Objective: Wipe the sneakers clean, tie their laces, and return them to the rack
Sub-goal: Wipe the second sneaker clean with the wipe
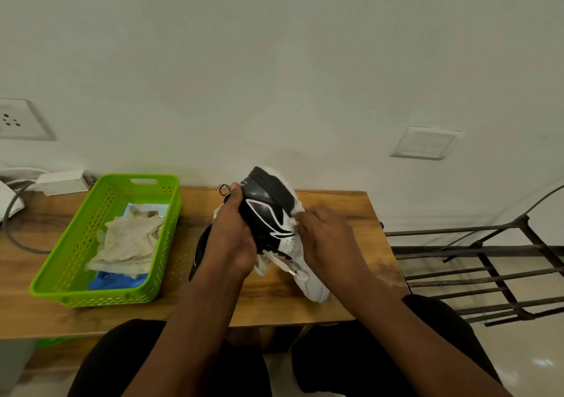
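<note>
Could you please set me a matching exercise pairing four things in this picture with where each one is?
Things: 1 sneaker; 2 green basket; 3 metal rack; 4 crumpled cloth.
Places: A right of the table; B inside the basket; C in the left hand; D on the table's left side.
Pairs: 1-C, 2-D, 3-A, 4-B.

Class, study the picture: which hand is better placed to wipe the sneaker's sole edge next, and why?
Right. The right hand holds the wipe against the sole edge of the sneaker, while the left hand grips the sneaker and steadies it.
</note>
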{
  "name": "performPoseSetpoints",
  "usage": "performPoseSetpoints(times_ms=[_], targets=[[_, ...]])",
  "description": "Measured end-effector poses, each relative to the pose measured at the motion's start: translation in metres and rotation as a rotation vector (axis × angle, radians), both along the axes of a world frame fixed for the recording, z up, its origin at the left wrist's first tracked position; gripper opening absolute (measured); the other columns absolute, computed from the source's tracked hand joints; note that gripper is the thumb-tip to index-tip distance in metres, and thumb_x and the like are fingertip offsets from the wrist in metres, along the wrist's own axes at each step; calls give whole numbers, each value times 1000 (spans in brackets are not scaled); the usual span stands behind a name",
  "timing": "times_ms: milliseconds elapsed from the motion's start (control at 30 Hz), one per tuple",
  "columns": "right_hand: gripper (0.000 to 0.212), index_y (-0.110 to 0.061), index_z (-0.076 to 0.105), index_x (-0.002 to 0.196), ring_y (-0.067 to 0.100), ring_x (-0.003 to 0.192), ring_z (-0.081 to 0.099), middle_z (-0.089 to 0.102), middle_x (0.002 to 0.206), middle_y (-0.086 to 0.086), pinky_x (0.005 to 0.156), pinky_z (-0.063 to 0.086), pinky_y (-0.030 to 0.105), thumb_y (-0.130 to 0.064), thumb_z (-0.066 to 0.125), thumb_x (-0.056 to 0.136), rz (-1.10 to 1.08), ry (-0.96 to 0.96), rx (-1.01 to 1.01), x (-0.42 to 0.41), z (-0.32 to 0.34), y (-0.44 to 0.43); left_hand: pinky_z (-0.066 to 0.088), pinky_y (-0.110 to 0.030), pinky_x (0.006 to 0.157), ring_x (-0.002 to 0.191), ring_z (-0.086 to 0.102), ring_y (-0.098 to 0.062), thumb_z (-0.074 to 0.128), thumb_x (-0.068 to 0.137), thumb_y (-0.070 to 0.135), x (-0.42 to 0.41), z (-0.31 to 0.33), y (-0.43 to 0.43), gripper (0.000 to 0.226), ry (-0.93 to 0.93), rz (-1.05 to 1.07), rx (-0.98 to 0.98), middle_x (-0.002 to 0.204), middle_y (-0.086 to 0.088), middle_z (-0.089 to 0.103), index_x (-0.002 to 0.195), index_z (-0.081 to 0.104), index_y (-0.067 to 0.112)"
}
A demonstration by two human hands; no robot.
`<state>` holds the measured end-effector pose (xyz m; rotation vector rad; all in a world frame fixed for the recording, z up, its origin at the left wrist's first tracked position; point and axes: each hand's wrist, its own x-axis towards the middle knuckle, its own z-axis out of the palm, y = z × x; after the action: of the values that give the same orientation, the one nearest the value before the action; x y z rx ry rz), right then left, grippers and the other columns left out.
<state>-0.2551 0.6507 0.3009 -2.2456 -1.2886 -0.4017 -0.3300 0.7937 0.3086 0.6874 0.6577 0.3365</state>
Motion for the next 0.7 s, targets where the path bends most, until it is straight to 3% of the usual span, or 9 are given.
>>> performPoseSetpoints(times_ms=[100,200,300,400,567,633,700], targets=[[6,-13,68,94,6,71,52,64,83,-1,63,37,19,-10,64,90,-49,158,83,-1,-9,-6,52,-50,95,115,66,-34,40,99,60,-4,-4,2,58,-7,-4,-49,125,-13,70,133,61,18],[10,-8,69,100,7,78,58,65,91,2,68,45,16,-8,64,92,-38,128,316,-5,14,10,49,-50,101,113,67,-33,44,96,62,-4,1,-12,61,-66,-62,-99,121,-14,72,130,64,15],[15,-4,70,105,14,85,64,66,98,7,74,51,20,-3,64,91,-42,84,467,-8,32,31,56,-43,88,96,73,-28,54,96,51,-2,8,-26,48,-151,-95,-152,109,-12,75,120,70,13],[17,-2,68,108,18,85,63,65,99,9,73,51,25,-3,61,92,-59,56,426,0,19,33,60,-37,76,86,75,-25,56,95,50,0,4,-29,46,-155,-93,-225,102,-10,77,115,71,12],[9,-8,67,91,20,75,57,64,86,8,63,39,28,-11,58,91,-201,228,88,16,-27,10,53,-49,94,113,66,-35,63,89,54,-2,-12,-20,62,-151,64,-374,122,-17,71,130,64,7],[13,-14,63,80,15,69,55,62,77,2,58,35,25,-8,58,91,-311,380,37,24,-30,2,53,-49,93,113,66,-34,62,90,52,-3,-15,-22,57,-209,129,-393,122,-16,71,130,64,10],[11,-14,63,84,14,69,57,62,77,-1,55,37,24,-12,57,93,-373,433,83,25,-23,2,50,-49,99,116,66,-33,63,90,49,-3,-21,-28,56,-290,174,-438,123,-15,70,130,64,9]])
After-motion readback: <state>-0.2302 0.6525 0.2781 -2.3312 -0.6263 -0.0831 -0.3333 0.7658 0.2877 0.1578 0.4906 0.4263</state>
